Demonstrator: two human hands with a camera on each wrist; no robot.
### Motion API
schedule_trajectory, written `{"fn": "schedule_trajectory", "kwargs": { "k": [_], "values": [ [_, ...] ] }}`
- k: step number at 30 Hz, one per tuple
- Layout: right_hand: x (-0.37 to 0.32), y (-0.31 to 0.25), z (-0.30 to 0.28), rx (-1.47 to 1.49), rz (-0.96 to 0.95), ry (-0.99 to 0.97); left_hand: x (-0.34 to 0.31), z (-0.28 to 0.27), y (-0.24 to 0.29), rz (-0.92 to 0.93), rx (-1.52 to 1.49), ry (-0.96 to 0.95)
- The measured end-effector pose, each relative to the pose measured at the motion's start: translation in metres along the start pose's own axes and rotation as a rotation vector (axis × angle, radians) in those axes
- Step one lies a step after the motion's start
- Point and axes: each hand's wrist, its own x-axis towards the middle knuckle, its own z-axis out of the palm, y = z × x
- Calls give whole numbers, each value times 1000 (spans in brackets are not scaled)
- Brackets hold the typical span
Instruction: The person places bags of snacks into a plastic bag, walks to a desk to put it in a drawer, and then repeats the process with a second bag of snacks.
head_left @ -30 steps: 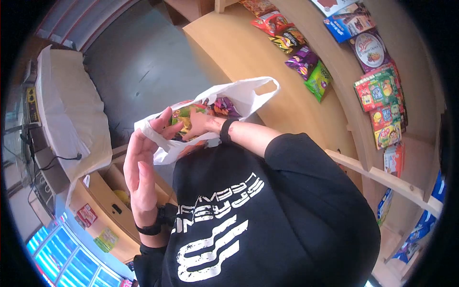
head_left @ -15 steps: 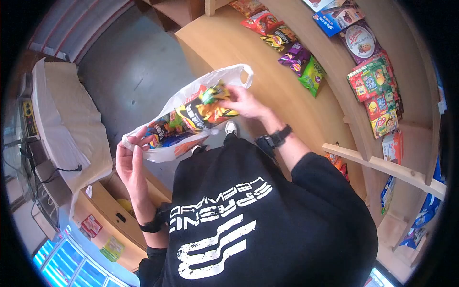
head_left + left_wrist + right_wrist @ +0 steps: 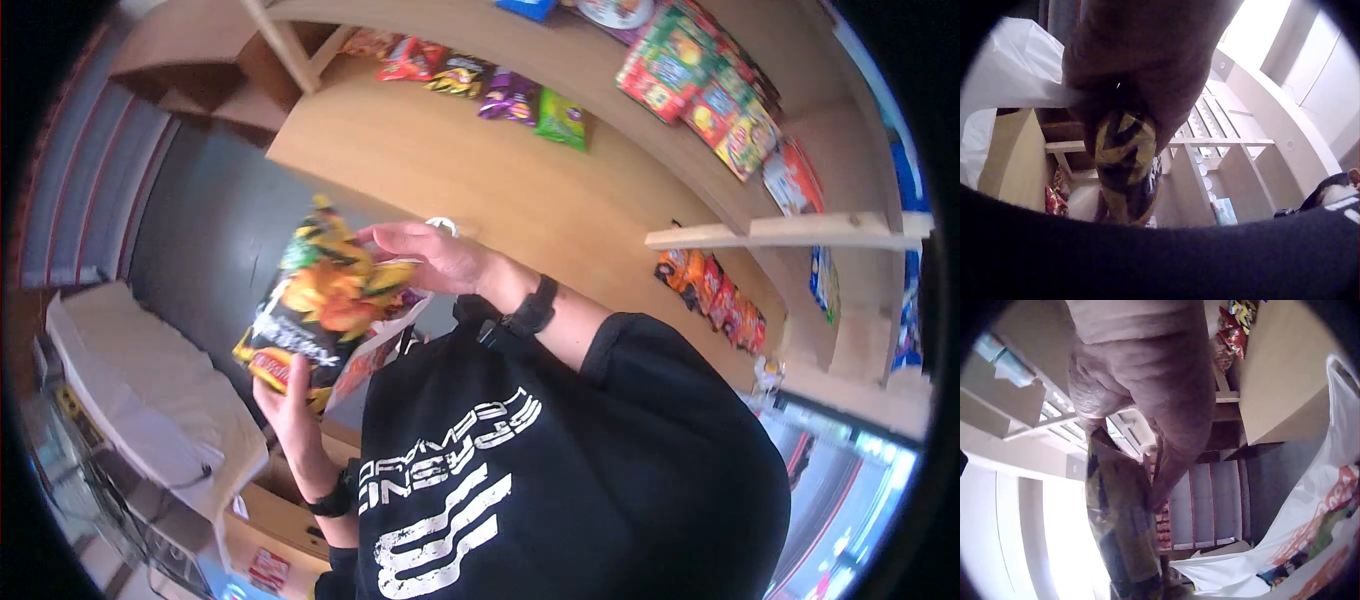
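Head view, centre-left: right hand (image 3: 432, 258) pinches the top edge of a snack bag (image 3: 315, 300), thumb & fingers curled on it. The snack bag is orange/yellow/black, tilted, held in front of the chest, w/ its lower end at the left hand (image 3: 288, 405).

Left hand, lower left of frame: fingers curled round a white plastic bag (image 3: 380, 345), which sits just behind & below the snack bag. One handle loop (image 3: 441, 224) shows just above the right hand.

Left wrist view: plastic bunched under the fingers, snack bag right below them. Right wrist view: snack bag hangs from the fingers; plastic bag w/ orange print at lower right, apart from that hand.

Black watch (image 3: 530, 306) on right wrist, black band (image 3: 328, 498) on left.

Top of frame: wooden shelf (image 3: 450, 160) w/ a row of snack packs (image 3: 510, 97) along its back. Colourful packs (image 3: 715, 95) on the tier above, upper right. Lower left: white cloth (image 3: 120, 370).
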Motion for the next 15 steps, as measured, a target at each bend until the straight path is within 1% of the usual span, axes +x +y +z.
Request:
{"fn": "schedule_trajectory", "kwargs": {
  "k": [1, 2, 3, 5, 6, 8, 10, 11, 12, 14, 15],
  "values": [
    [-5, -3, -4, 29, 59, -43, 4, 7, 4, 28, -57, 15],
    [-9, -4, -8, 58, 120, -89, 10, 7, 3, 50, -8, -24],
    [-12, -4, -8, 59, 98, -74, 13, 9, 1, 50, 40, -43],
    [-17, 0, -9, -138, 34, 57, 17, 21, 1, 42, 81, -61],
    [-18, 2, -11, -135, 18, 67, 16, 31, 2, 32, 76, -60],
    [-18, 7, -20, -5, -96, 169, 18, 43, -6, -20, 14, -88],
    [-19, 3, -18, 5, -127, 142, 17, 62, -2, -23, 6, -158],
    [-23, 0, -14, 4, -118, 163, 21, 60, -8, -39, 47, -262],
    [-27, -4, -12, 5, -108, 188, 21, 64, -7, -30, 101, -316],
    [-22, 2, -31, -17, -160, 239, 17, 73, 0, -7, 150, -459],
    [-22, 1, -45, 27, -205, 302, 21, 75, -3, 25, 175, -510]
  ]
}}
